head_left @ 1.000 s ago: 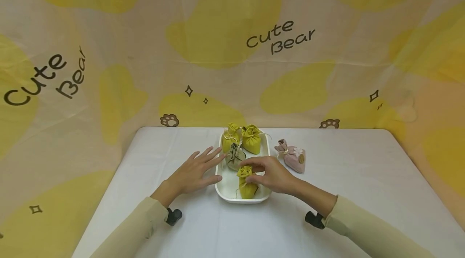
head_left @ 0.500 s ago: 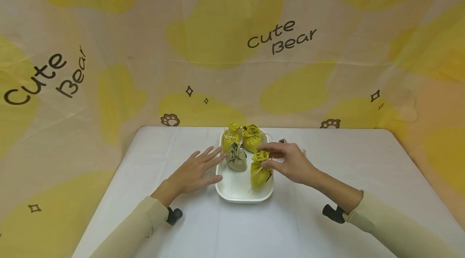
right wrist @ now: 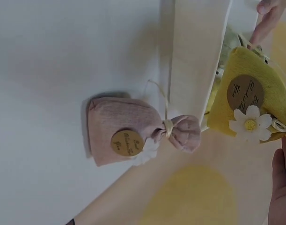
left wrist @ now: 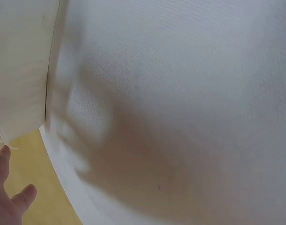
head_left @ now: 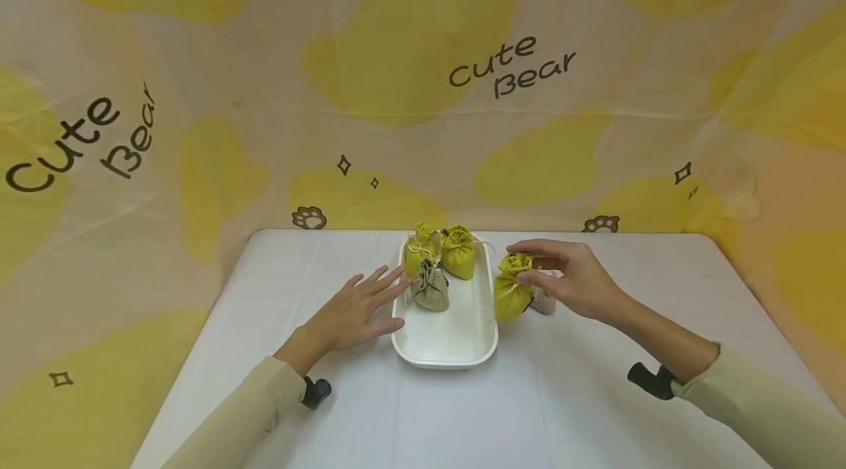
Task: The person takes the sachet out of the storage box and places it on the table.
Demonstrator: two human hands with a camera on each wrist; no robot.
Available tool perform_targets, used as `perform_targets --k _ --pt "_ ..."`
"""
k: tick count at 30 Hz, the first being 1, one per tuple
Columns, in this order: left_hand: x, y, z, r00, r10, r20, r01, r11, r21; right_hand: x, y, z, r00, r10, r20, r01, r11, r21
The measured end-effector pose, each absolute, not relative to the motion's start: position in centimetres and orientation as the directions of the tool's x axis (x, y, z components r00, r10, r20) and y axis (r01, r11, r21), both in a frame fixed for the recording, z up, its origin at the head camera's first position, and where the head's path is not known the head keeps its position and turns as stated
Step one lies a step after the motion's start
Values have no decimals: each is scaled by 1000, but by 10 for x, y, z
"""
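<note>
Two hands are in my head view, and only the right one has hold of anything. My right hand [head_left: 581, 282] pinches a yellow cloth drawstring pouch [head_left: 512, 296] by its gathered neck, thumb and fingers closed on the fabric, just beyond the right rim of a white rectangular tray with rounded corners [head_left: 443, 343]. From the right wrist I can see a round brown paper label [right wrist: 242, 89] and a white fabric flower with a yellow centre [right wrist: 250, 123] on this pouch. Crowding that spot is a dusty-pink cloth pouch tied with pale cord [right wrist: 119, 124], lying on its side on the white cloth-covered table [head_left: 476, 417]; in the head view, the held pouch and my right hand hide most of it. I cannot tell whether those two pouches touch. My left hand [head_left: 357, 313] is at the tray's left side, palm down, with its fingers straight and spread and nothing gripped; whether its fingertips touch the rim I cannot tell. Inside the tray, a second yellow pouch [head_left: 418, 257] and a third yellow pouch [head_left: 459, 260] sit side by side at the far end, with a grey-green cloth pouch with a ruffled neck [head_left: 431, 293] just in front of them. Behind the table hangs a cream backdrop with yellow blotches and "Cute Bear" lettering [head_left: 396, 87].
</note>
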State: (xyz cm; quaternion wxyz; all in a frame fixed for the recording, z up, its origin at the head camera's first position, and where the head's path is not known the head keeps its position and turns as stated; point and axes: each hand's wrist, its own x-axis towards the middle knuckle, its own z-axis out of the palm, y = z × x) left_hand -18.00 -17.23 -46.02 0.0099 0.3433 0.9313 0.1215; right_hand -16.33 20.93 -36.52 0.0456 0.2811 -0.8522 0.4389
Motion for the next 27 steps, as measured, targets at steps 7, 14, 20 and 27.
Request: perform_targets --k 7,14,20,27 --pt "-182 -173 -461 -770 636 46 628 744 228 -163 226 -368 -820 -465 334 -545 453 -706" --pt "-181 -173 -461 -774 632 35 622 749 229 -159 232 -378 -840 -471 268 -492 456 -742" --pt "-180 -172 -461 -773 633 37 622 745 239 -158 232 -391 -851 -473 230 -462 462 -758" --pt "-179 -172 -461 -777 629 31 618 752 228 -155 232 -402 -856 -474 205 -440 463 -770"
